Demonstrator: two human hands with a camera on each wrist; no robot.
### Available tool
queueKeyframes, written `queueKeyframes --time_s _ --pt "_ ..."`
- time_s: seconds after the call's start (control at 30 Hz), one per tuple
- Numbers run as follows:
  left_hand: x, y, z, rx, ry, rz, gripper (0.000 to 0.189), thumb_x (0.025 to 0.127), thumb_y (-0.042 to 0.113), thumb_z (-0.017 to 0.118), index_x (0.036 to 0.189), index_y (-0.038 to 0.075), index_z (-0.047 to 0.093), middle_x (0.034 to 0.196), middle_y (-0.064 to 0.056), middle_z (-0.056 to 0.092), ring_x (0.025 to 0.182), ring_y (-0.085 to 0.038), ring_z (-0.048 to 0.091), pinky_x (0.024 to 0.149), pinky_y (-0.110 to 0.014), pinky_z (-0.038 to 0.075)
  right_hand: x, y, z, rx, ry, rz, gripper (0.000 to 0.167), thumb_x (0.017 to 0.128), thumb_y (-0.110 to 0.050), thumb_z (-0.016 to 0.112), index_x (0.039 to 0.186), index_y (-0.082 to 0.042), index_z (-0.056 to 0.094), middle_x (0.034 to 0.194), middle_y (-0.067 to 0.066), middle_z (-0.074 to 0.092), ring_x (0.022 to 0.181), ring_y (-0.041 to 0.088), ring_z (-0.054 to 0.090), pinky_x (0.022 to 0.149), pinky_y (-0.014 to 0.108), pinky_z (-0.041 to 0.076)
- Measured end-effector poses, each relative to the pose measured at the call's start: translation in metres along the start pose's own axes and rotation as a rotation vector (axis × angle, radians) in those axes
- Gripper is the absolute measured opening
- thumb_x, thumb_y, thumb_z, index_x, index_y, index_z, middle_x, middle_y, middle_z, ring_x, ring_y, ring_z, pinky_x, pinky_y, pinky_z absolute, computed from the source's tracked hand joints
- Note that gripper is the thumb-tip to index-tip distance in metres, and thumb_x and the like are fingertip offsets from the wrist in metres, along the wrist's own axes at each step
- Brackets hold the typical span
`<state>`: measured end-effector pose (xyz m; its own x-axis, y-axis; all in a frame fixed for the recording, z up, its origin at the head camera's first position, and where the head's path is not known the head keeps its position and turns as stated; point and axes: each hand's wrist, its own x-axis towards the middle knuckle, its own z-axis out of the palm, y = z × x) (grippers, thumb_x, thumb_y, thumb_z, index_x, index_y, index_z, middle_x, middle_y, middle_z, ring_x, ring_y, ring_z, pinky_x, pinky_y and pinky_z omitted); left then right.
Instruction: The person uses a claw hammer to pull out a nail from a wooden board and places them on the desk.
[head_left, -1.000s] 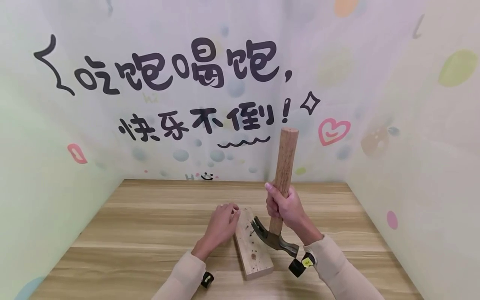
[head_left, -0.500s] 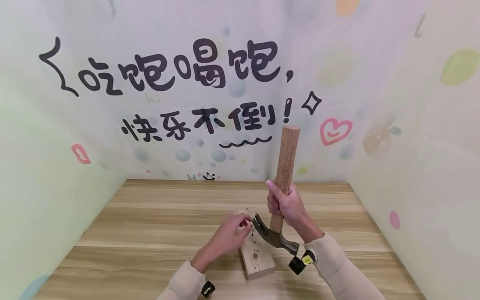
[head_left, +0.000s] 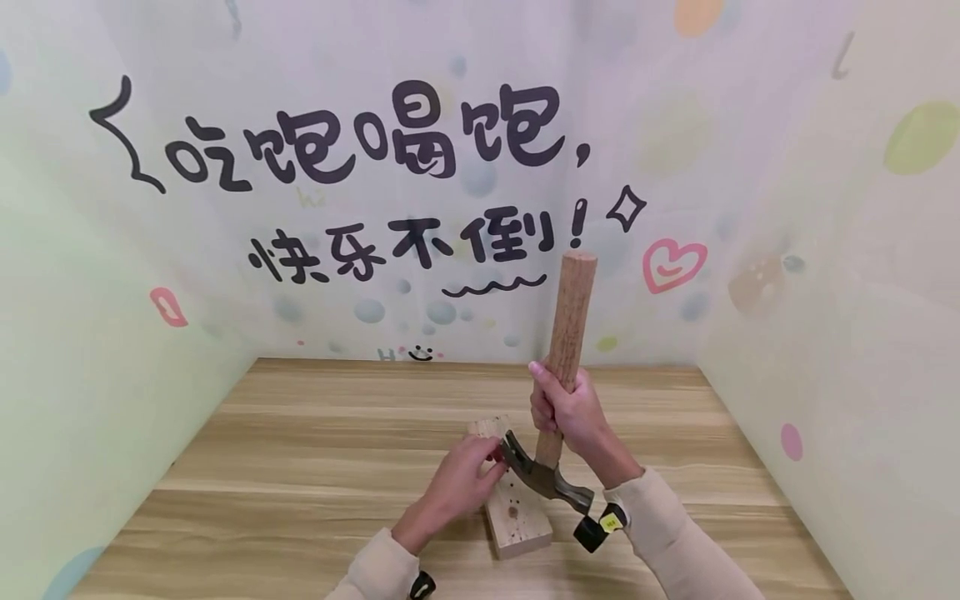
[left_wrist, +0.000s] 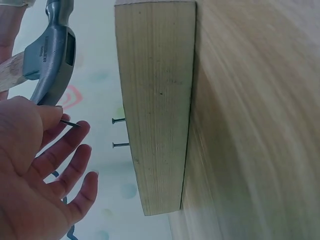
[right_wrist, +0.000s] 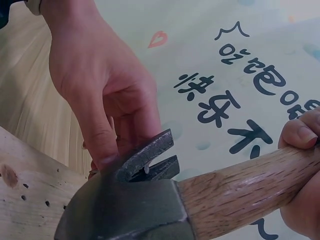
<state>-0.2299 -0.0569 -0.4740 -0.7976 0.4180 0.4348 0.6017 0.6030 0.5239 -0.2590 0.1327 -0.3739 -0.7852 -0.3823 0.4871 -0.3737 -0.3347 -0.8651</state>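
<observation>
My right hand (head_left: 573,412) grips the wooden handle of a claw hammer (head_left: 572,321), whose end points up and whose steel head hangs low over the block. At the claw, my left hand (head_left: 459,482) pinches a nail (left_wrist: 69,123) between thumb and index finger; the other fingers are loosely bent. Part of the nail is hidden by the thumb and the claw. Below lies a wooden block (head_left: 521,529) with small dark holes in its top. Two nails stand partly sunk in it, an upper nail (left_wrist: 119,120) and a lower nail (left_wrist: 120,145) in the left wrist view.
The block lies on a wood-grain table (head_left: 300,467). Behind it rises a pale wall (head_left: 480,325) with black writing and coloured drawings, and side walls flank the table. Each wrist wears a dark camera, such as the right wrist camera (head_left: 590,533).
My left hand has moved right from the block's left edge to the hammer's claw, where its fingertips have come onto the nail. The right hand and hammer have stayed almost still.
</observation>
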Motion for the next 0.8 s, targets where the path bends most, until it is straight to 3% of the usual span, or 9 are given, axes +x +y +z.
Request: queueKeyframes --time_s 0.17,0.57,0.8 --pt "-0.0014 -0.001 0.001 0.029 0.042 0.04 0.004 0.095 0.014 0.065 0.093 0.016 0.068 0.092 0.005 0.071 0.091 -0.013 0.061 0.08 -0.032 0.051 -0.0006 -0.0006 0.0025 -0.006 0.003 0.0 0.044 0.105 -0.016 0.046 0.065 -0.004 0.036 0.049 0.001 0.034 0.037 0.015 0.032 0.035 0.03 0.029" --pt "-0.0043 -0.001 0.0011 0.043 0.068 0.055 0.005 0.094 0.016 0.067 0.092 0.013 0.069 0.09 0.003 0.072 0.083 -0.011 0.058 0.072 -0.026 0.049 -0.0026 0.0021 0.0043 -0.007 -0.002 0.01 0.043 0.105 -0.017 0.046 0.065 -0.005 0.036 0.049 0.001 0.033 0.037 0.014 0.033 0.035 0.03 0.028" --pt "-0.004 -0.0016 -0.001 0.041 0.079 0.008 0.006 0.093 0.015 0.067 0.098 0.016 0.071 0.092 0.005 0.071 0.086 -0.011 0.06 0.074 -0.028 0.05 -0.0037 0.0045 0.0034 -0.013 0.007 0.017 0.044 0.105 -0.017 0.047 0.064 -0.005 0.036 0.049 -0.002 0.036 0.037 0.011 0.034 0.036 0.028 0.03"
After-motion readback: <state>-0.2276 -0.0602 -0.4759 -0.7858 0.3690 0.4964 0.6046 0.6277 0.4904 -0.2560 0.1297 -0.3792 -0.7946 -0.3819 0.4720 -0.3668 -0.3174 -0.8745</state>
